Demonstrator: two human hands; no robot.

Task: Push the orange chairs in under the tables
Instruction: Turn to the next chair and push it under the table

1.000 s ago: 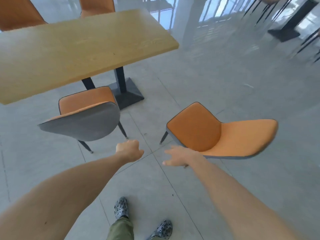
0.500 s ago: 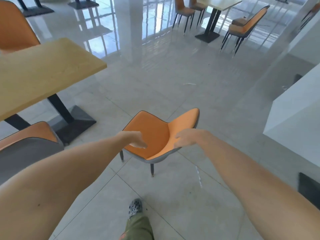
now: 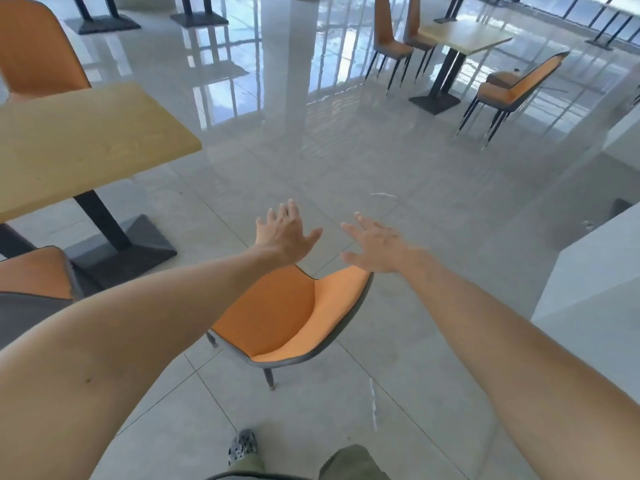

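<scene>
An orange chair (image 3: 287, 317) with a grey shell stands out on the tiled floor right in front of me, away from the wooden table (image 3: 79, 147) at the left. My left hand (image 3: 285, 233) and my right hand (image 3: 375, 244) hover above the chair's far edge, fingers spread, holding nothing. A second orange chair (image 3: 33, 282) sits partly under the table at the left edge. Another orange chair back (image 3: 38, 53) shows behind the table.
The table's black pedestal base (image 3: 124, 247) stands left of the chair. A white counter (image 3: 595, 271) runs along the right. A far table (image 3: 464, 36) with orange chairs (image 3: 516, 88) stands at the back right. My shoe (image 3: 242, 445) is at the bottom.
My view has turned right and lifted. Both hands, which touched the chair half a second ago, have risen off it and spread open.
</scene>
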